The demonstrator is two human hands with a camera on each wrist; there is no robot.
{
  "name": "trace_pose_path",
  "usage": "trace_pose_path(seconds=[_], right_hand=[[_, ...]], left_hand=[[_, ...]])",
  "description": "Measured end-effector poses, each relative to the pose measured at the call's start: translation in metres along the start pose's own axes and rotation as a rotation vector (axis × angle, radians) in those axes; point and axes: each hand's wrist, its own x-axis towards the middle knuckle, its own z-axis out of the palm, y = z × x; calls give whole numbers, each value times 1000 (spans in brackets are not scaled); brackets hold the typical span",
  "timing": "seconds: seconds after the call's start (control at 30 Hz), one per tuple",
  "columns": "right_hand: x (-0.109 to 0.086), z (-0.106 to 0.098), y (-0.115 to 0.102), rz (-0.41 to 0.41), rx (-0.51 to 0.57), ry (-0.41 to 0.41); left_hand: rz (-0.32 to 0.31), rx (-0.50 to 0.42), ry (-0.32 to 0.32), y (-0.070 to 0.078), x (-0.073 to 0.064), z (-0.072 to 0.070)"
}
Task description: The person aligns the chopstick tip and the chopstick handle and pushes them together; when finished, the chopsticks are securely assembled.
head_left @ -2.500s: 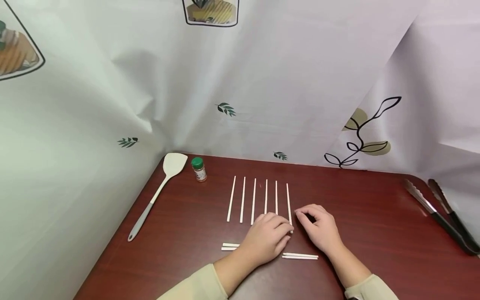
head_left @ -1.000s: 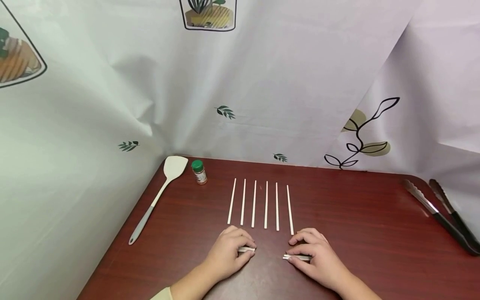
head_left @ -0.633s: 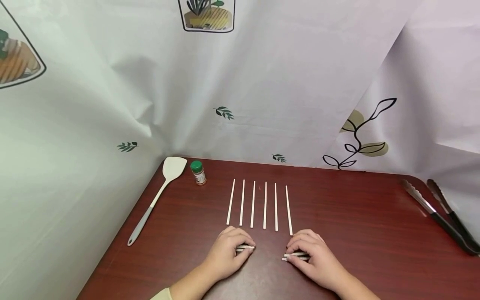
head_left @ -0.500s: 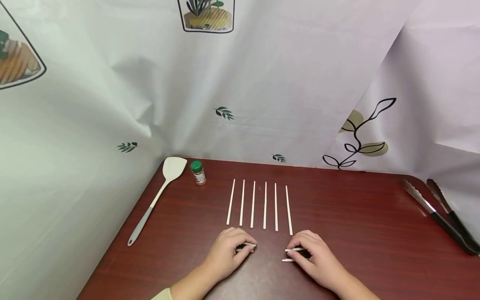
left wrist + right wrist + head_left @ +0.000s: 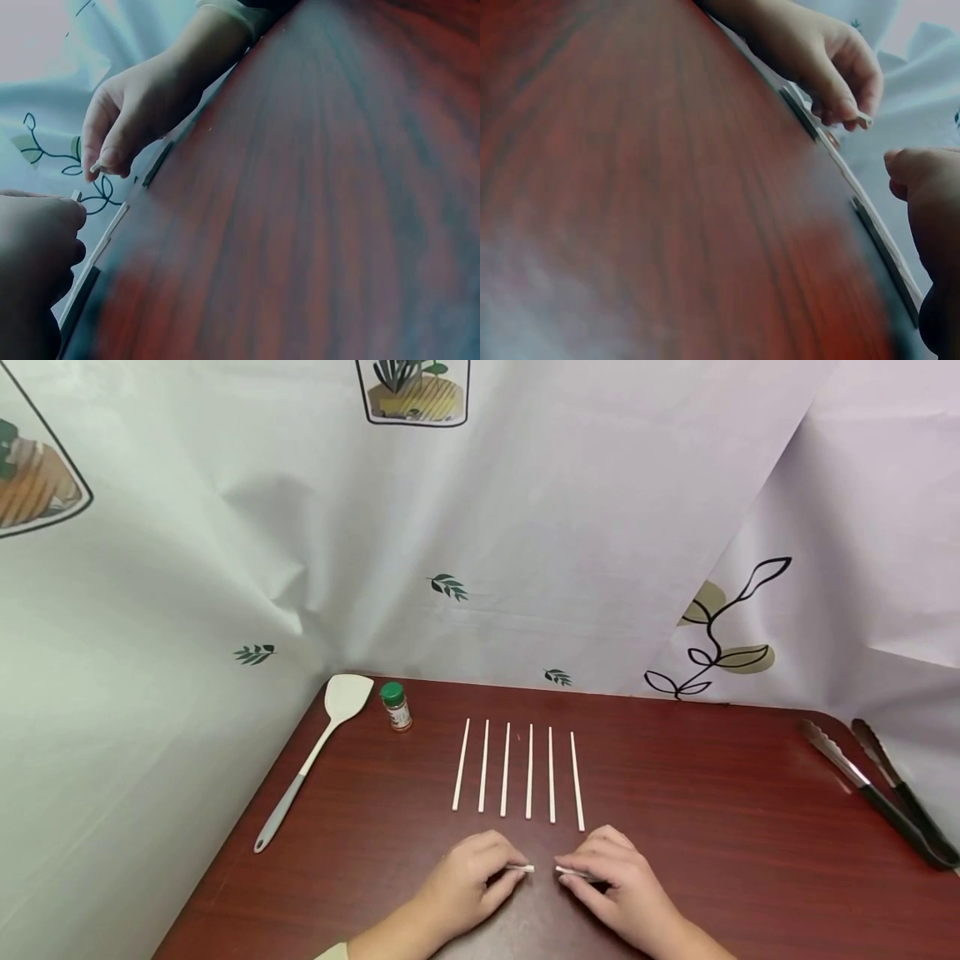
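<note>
My left hand (image 5: pixel 474 881) pinches a short white chopstick piece (image 5: pixel 530 868) between thumb and fingers, its end pointing right. Facing it across a small gap, my right hand (image 5: pixel 611 881) pinches another chopstick piece (image 5: pixel 561 869). The two ends line up nearly level in the head view. In the left wrist view, a darker piece (image 5: pixel 157 163) lies on the table below the right hand. A second dark piece (image 5: pixel 885 255) lies below the right hand in the right wrist view. Beyond the hands, several long white chopsticks (image 5: pixel 529 772) lie side by side in a row.
On the reddish-brown table (image 5: pixel 697 785), a white spatula (image 5: pixel 318 747) with a grey handle lies along the left edge. A green-capped spice jar (image 5: pixel 396 707) stands near it at the back. Metal tongs (image 5: pixel 877 793) with black handles lie at the far right. White printed cloth (image 5: pixel 585 527) hangs behind.
My hands came back from the chopstick row and gripped the short pieces lying in pairs. Since half a second ago, both hands have drawn closer together, each with one piece.
</note>
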Motion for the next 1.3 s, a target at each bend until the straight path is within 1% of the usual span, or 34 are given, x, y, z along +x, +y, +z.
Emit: trace_pose_path(seconds=[0.17, 0.27, 0.47, 0.57, 0.7, 0.83, 1.0, 1.3], right_hand=[[2, 4, -7, -6, 42, -38], [1, 6, -8, -21, 66, -52], [5, 6, -10, -52, 93, -60], [9, 5, -13, -57, 114, -67], [10, 4, -15, -52, 139, -73], [9, 4, -16, -36, 164, -68], [8, 5, -15, -37, 172, -67], [7, 5, -13, -50, 124, -80]], left_hand=[[26, 27, -49, 5, 0, 1], [35, 24, -61, 6, 0, 2], [47, -21, -68, 8, 1, 3], [55, -61, -70, 10, 1, 5], [31, -118, -53, 12, 0, 7], [4, -144, -33, 13, -1, 8], [10, -142, -40, 13, 0, 7], [41, -103, -55, 12, -1, 7]])
